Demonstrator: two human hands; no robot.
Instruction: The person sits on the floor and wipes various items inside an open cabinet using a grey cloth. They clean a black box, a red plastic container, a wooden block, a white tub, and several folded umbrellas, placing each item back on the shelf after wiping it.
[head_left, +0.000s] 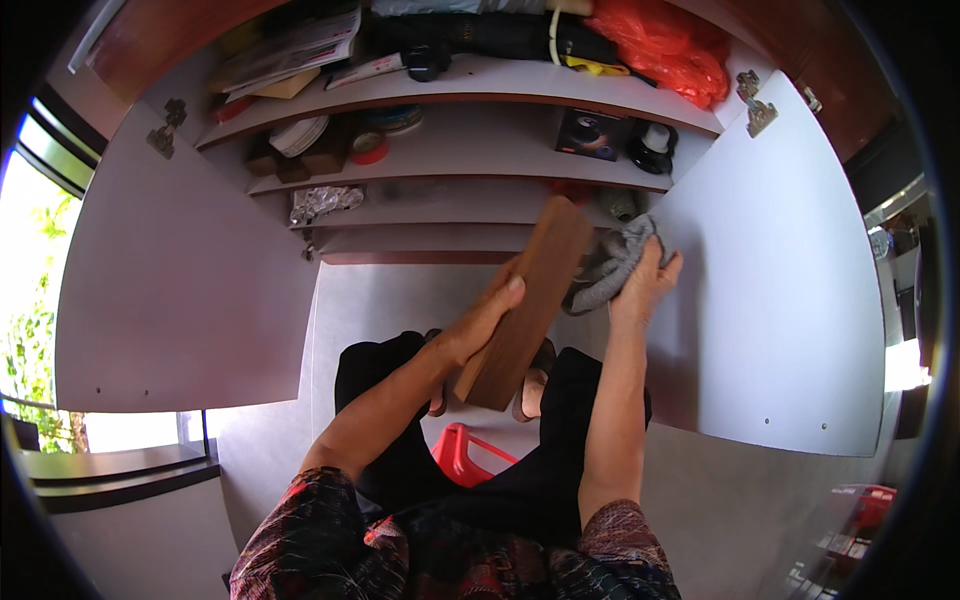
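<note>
On my feed the brown wooden block (pixel 545 285) sits tilted at the centre of the frame, the left hand (pixel 490 315) closed around its left edge with the thumb across its face. Just right of it, the right hand (pixel 645 283) curls around a bunched grey cloth (pixel 612 278), though blur keeps me from telling whether cloth and block touch. Beyond them I see cabinet shelves (pixel 470 150) across the top, a red plastic bag (pixel 665 45) at upper right, and a white door (pixel 780 290) filling the right side.
</note>
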